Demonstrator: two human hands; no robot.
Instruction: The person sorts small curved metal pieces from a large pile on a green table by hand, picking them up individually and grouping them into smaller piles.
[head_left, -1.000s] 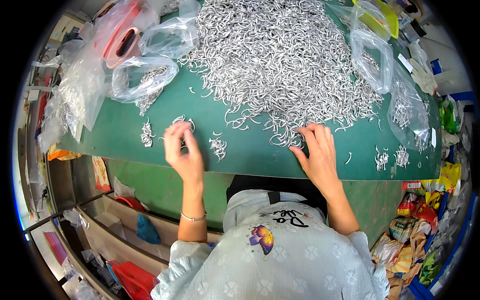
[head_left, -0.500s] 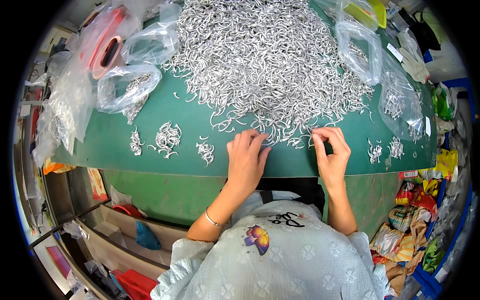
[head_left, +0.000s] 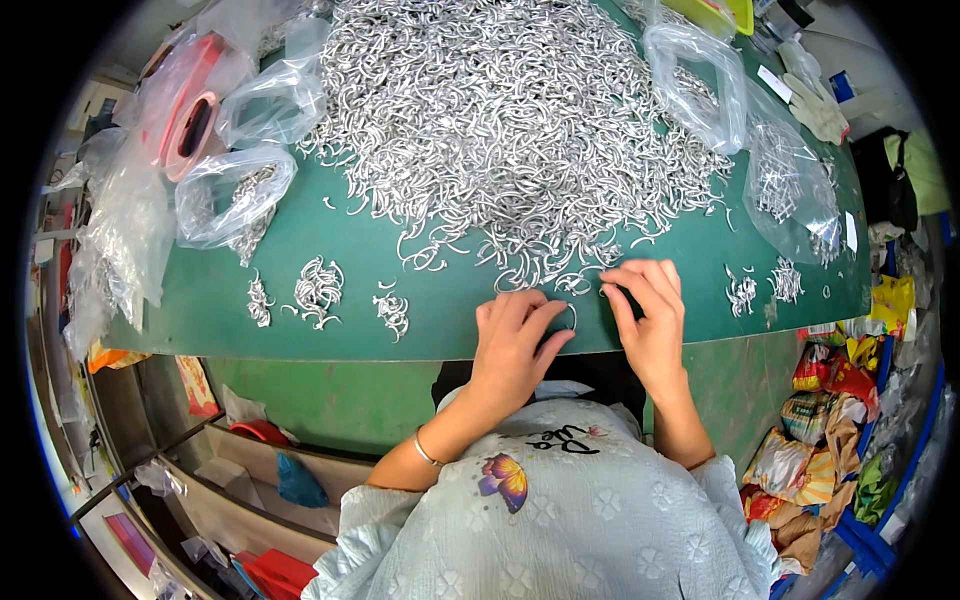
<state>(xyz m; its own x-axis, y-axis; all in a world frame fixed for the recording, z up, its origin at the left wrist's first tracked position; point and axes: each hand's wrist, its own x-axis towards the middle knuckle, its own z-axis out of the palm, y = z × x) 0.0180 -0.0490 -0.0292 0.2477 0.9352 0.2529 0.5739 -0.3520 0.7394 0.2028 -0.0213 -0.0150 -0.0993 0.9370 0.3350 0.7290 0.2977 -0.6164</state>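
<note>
A big heap of small silvery curved metal pieces (head_left: 480, 130) covers the middle of the green table (head_left: 430, 335). At its near edge, my left hand (head_left: 512, 340) is closed, with one thin curved metal piece (head_left: 574, 316) at its thumb and index fingertips. To the right, my right hand (head_left: 650, 315) has thumb and index finger drawn together beside the lowest pieces of the heap. Whatever is in that pinch, if anything, is too small to make out. Small sorted piles lie on either side: one pile (head_left: 319, 290) on the left, another (head_left: 786, 281) on the right.
Clear plastic bags holding metal pieces stand at left (head_left: 235, 195) and right (head_left: 790, 180). A pink-red plastic object (head_left: 190, 125) lies at the far left. Below the table's front edge are an open drawer (head_left: 270, 480) and, at right, colourful packets (head_left: 800, 460).
The curved piece now shows clearly at my left fingertips, and that hand sits nearer the table's front edge. My right hand has shifted slightly left. The whole view has tilted a little.
</note>
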